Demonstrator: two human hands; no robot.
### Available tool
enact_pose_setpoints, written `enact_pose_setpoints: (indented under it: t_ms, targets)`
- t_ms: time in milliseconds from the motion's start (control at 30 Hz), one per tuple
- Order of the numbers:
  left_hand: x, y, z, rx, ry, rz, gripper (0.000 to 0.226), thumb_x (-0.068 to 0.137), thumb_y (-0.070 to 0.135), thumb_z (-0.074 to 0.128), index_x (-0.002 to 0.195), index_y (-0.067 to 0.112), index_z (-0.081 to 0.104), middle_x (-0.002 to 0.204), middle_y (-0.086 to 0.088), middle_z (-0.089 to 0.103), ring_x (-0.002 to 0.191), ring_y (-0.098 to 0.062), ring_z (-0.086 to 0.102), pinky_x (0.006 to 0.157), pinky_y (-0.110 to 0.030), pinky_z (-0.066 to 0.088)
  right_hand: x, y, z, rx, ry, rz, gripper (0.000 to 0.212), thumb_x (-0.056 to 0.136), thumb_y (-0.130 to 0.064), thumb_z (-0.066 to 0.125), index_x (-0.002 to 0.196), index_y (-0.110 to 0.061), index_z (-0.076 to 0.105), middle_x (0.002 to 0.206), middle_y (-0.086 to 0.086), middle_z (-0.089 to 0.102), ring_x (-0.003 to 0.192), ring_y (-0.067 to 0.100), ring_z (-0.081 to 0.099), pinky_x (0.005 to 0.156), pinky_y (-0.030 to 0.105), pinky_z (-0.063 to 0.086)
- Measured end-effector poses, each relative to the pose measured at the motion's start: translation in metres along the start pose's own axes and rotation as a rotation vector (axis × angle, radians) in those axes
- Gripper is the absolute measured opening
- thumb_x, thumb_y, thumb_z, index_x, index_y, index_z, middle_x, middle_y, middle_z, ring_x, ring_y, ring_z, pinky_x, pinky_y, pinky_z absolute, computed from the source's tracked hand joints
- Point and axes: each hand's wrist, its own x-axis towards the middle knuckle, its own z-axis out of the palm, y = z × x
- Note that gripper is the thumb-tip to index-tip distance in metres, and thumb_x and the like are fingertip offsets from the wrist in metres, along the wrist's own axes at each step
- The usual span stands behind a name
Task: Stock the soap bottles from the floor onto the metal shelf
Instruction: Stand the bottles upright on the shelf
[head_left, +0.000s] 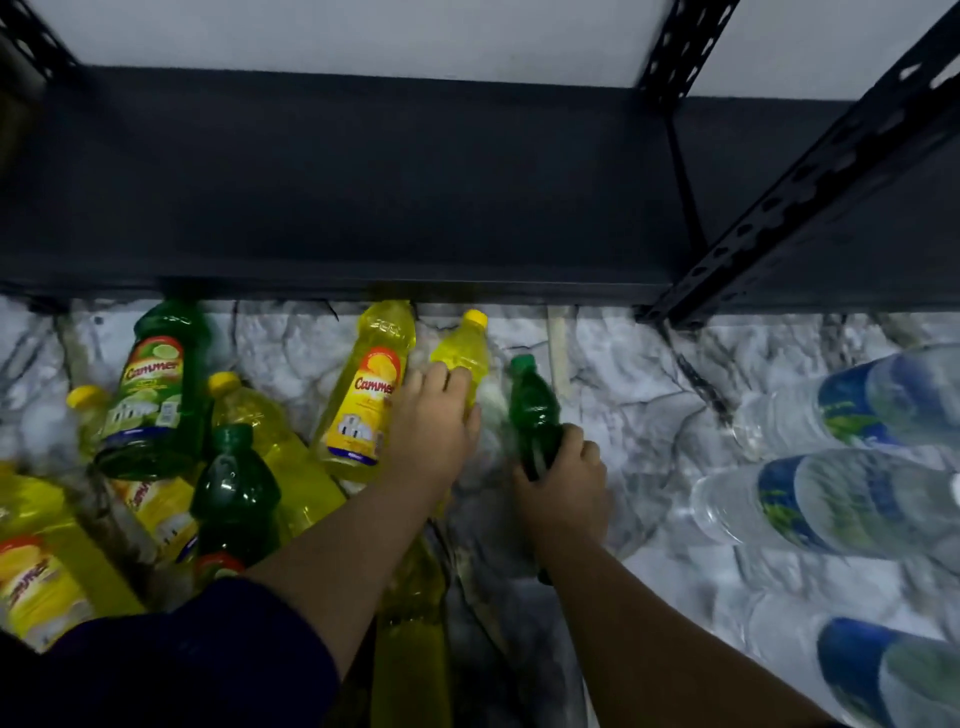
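at centre of the frame, right hand (563, 480) curled around a small green bottle (532, 410), cap pointing up the frame, just above the marble-patterned floor (623, 384); just left of it, left hand (434, 421) down on a small yellow bottle (462, 353), fingers bent over its body, grip itself hard to tell from this angle; beside that, left of the hand, a labelled yellow bottle (366, 387) lying flat; further left, a labelled green bottle (153, 387) on its side among more yellow and green bottles heaped at lower left; across the upper half, dark metal shelf (337, 182), bare board, perforated upright at right; along the right edge, clear water bottles (831, 499) with blue labels, well apart from the hands
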Motion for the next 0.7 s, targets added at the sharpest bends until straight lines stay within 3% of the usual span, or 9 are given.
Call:
enact_pose_setpoints:
  t_ms: [100,167,267,367,467,567,633,700]
  targets:
    - [-0.007,0.010,0.012,-0.138,-0.030,-0.019,0.050,0.081,0.042,0.080,0.121,0.015,0.065,0.108,-0.010,0.058,0.098,-0.034,0.057,0.081,-0.044,0.049,0.000,0.014,-0.004,-0.022,0.062,0.144,0.065,0.088,-0.058,0.066,0.134,-0.022,0.039,0.132,0.008,0.051,0.123,0.034,0.053,0.097,0.051,0.045]
    - [-0.011,0.018,0.023,-0.185,-0.056,-0.036,0.066,0.084,0.045,0.076,0.138,0.014,0.057,0.127,-0.014,0.055,0.114,-0.037,0.054,0.094,-0.049,0.051,0.001,0.020,-0.003,-0.030,0.065,0.149,0.076,0.092,-0.064,0.058,0.149,-0.022,0.032,0.143,0.010,0.047,0.132,0.035,0.047,0.103,0.053,0.040]
    - [-0.008,0.031,0.034,-0.213,-0.119,-0.046,0.081,0.095,0.044,0.063,0.162,0.014,0.029,0.160,-0.018,0.034,0.144,-0.038,0.038,0.115,-0.050,0.040,0.002,0.023,-0.003,0.022,0.024,0.094,0.084,0.101,-0.063,0.042,0.167,-0.026,0.006,0.165,0.007,0.033,0.146,0.037,0.035,0.113,0.054,0.033]
    - [0.003,0.039,0.035,-0.223,-0.175,-0.084,0.087,0.101,0.046,0.052,0.166,0.012,0.005,0.172,-0.015,0.012,0.155,-0.035,0.022,0.124,-0.049,0.027,0.003,0.031,-0.006,0.122,-0.024,-0.014,0.086,0.101,-0.064,0.043,0.166,-0.036,-0.007,0.169,0.002,0.031,0.147,0.037,0.037,0.115,0.054,0.037]
    - [0.011,0.039,0.036,-0.257,-0.234,-0.156,0.090,0.102,0.043,0.051,0.165,0.006,-0.002,0.172,-0.018,0.005,0.157,-0.036,0.017,0.125,-0.049,0.024,0.001,0.038,-0.016,0.168,-0.039,-0.069,0.097,0.091,-0.067,0.063,0.165,-0.044,0.005,0.153,0.001,0.047,0.136,0.031,0.048,0.103,0.049,0.050]
    - [0.012,0.033,0.041,-0.246,-0.263,-0.173,0.098,0.101,0.049,0.052,0.163,0.002,-0.007,0.172,-0.022,0.003,0.157,-0.037,0.016,0.126,-0.047,0.022,-0.001,0.045,-0.021,0.176,-0.052,0.013,0.100,0.074,-0.066,0.081,0.156,-0.049,0.028,0.134,-0.001,0.057,0.121,0.026,0.059,0.093,0.048,0.057]
    - [0.012,0.028,0.043,-0.225,-0.260,-0.151,0.104,0.099,0.054,0.054,0.163,0.000,-0.007,0.171,-0.023,0.004,0.157,-0.038,0.016,0.126,-0.048,0.022,-0.002,0.051,-0.021,0.307,-0.060,0.055,0.079,0.073,-0.056,0.088,0.140,-0.042,0.048,0.118,-0.006,0.063,0.104,0.020,0.067,0.084,0.040,0.060]
    - [0.013,0.026,0.044,-0.238,-0.258,-0.139,0.108,0.097,0.055,0.059,0.162,0.000,-0.007,0.171,-0.023,0.005,0.158,-0.037,0.016,0.127,-0.049,0.021,0.003,0.058,-0.026,0.600,-0.072,0.145,0.046,0.085,-0.034,0.085,0.124,-0.028,0.062,0.102,-0.007,0.069,0.091,0.018,0.069,0.071,0.024,0.056]
